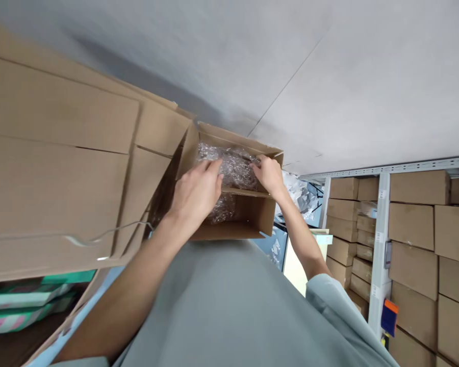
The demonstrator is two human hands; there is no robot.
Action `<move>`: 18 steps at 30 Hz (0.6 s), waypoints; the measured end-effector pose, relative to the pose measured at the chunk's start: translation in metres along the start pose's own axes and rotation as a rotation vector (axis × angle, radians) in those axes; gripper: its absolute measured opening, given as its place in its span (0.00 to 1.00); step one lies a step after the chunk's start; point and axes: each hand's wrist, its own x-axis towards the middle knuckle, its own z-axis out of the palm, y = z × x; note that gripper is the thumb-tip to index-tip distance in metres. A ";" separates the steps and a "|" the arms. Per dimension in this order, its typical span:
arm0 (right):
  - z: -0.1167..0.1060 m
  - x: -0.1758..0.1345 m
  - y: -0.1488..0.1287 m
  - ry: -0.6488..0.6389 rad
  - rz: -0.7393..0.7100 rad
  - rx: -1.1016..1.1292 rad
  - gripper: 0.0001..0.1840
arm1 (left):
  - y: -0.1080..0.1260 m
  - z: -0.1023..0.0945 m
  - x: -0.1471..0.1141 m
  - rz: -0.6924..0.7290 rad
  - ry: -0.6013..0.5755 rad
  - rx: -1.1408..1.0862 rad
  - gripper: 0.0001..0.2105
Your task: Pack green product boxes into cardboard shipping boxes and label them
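Note:
An open cardboard box (266,216) lies in front of my body, with crumpled clear bubble wrap (235,167) inside it. A cardboard edge crosses the opening, and more of the wrap shows below that edge. My left hand (199,187) reaches over the box's left side, its fingers curled into the wrap. On the other side, my right hand (268,174) pinches the wrap near the box's right wall. The fingertips of both hands are partly hidden. Whatever the wrap may cover cannot be made out.
Large flattened cardboard sheets (57,178) fill the left, with a loose pale cord (80,239) across them. Green-and-white packages (30,300) sit at lower left. Stacked cartons (413,255) fill a metal rack (378,244) at right. A pale wall (309,76) stands behind the box.

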 end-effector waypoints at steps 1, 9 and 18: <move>0.004 0.018 0.000 -0.028 0.026 -0.065 0.15 | 0.002 0.006 0.008 0.002 -0.012 -0.009 0.24; 0.033 0.077 -0.012 -0.181 0.102 -0.257 0.15 | 0.018 0.025 0.023 -0.060 -0.066 -0.051 0.23; -0.035 -0.058 0.026 -0.008 -0.095 0.624 0.26 | 0.011 0.022 0.002 0.076 -0.007 -0.394 0.50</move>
